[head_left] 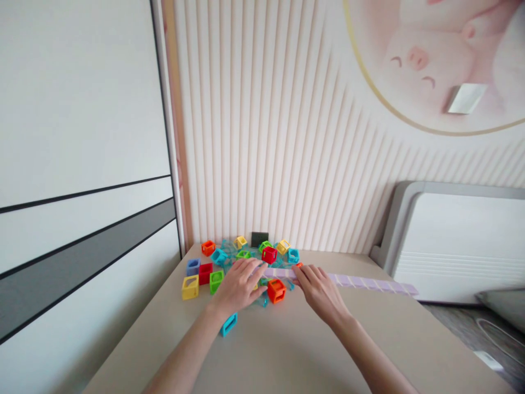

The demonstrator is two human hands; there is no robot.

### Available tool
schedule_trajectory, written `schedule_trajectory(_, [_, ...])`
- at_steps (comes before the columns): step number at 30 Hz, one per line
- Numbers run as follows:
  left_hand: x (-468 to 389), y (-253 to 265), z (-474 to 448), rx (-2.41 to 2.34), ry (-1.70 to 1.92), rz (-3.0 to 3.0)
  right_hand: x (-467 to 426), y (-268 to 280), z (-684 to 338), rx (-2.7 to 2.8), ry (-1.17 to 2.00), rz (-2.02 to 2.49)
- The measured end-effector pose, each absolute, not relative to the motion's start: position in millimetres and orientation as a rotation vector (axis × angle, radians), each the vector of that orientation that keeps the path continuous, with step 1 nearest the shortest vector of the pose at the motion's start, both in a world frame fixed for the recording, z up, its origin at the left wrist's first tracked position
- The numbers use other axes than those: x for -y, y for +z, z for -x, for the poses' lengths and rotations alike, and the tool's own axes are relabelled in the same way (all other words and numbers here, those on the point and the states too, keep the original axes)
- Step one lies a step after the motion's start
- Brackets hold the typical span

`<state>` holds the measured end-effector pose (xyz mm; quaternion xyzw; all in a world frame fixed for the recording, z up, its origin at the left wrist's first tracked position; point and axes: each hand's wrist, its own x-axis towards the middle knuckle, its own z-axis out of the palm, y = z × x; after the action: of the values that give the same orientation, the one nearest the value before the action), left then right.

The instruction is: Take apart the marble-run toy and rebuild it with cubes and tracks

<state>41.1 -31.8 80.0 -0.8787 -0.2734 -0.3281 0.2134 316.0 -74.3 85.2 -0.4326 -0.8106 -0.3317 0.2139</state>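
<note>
A long lilac strip [355, 281] with pale cross stripes runs rightward from my left hand, past my right hand, towards the table's right side. My left hand [241, 283] is over the toy blocks, its fingers stretched and the thumb apart, near the strip's left end; contact is hard to make out. My right hand [319, 291] is closed on the strip with fingers together. Between the hands sits an orange hollow block [276, 290], with a red block [269, 254] beyond the strip. A green block [216, 281] stands left of my left hand, and a blue block [228, 324] lies below it.
More hollow blocks, including a yellow one [190, 287] and a dark red one [205, 273], lie among transparent blue pieces. A small dark panel [260, 239] stands against the ribbed wall [262, 120]. The beige table [283, 350] meets a white cabinet [82, 137]; a bed headboard [463, 235] is right.
</note>
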Motion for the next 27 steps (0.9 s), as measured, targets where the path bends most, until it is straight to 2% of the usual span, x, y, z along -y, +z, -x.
schedule_trajectory(7, [16.4, 55.4, -14.4, 0.917, -0.920, 2.296, 52.3, 87.3, -276.2, 2.216, -0.923, 0.903])
schedule_trajectory(20, [23.2, 55.4, -6.7, 1.000, -1.028, 2.284, 64.1, 69.7, -328.1, 1.985, -0.829, 1.206])
schedule_trajectory(27, [21.0, 49.0, 1.0, 0.882, -1.036, 2.428, 65.1, 68.9, -348.5, 2.108, -0.805, 1.058])
